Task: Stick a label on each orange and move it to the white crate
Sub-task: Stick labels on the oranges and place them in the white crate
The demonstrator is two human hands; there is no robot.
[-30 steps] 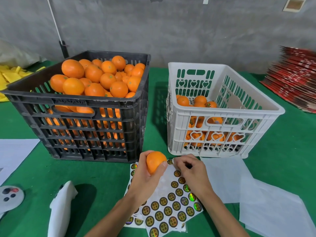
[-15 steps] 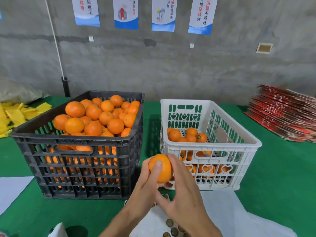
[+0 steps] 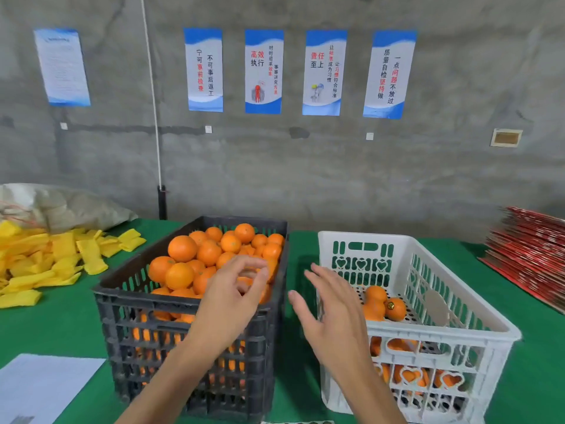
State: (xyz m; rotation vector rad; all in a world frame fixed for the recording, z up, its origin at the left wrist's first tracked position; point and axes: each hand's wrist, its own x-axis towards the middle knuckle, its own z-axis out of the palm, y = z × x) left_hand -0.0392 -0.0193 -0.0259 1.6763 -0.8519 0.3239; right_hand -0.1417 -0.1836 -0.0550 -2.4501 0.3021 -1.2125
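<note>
A black crate (image 3: 183,305) on the left is heaped with oranges (image 3: 182,248). The white crate (image 3: 443,332) on the right holds several oranges, and one orange (image 3: 396,310) on top carries a small round label. My left hand (image 3: 232,298) hovers over the near right part of the black crate, fingers loosely curled, holding nothing. My right hand (image 3: 333,313) is spread with straight fingers at the white crate's left wall, also holding nothing. Only a sliver of the sticker sheet (image 3: 296,422) shows at the bottom edge.
Both crates stand on a green table. Yellow foam sleeves (image 3: 46,258) and a sack (image 3: 61,203) lie at the far left. White paper (image 3: 46,390) lies at the near left, and a stack of red cartons (image 3: 532,255) sits at the far right.
The orange both hands held over the sticker sheet has left them. My left hand moved up over the black crate, my right hand drew back from the white crate. The view tilted upward.
</note>
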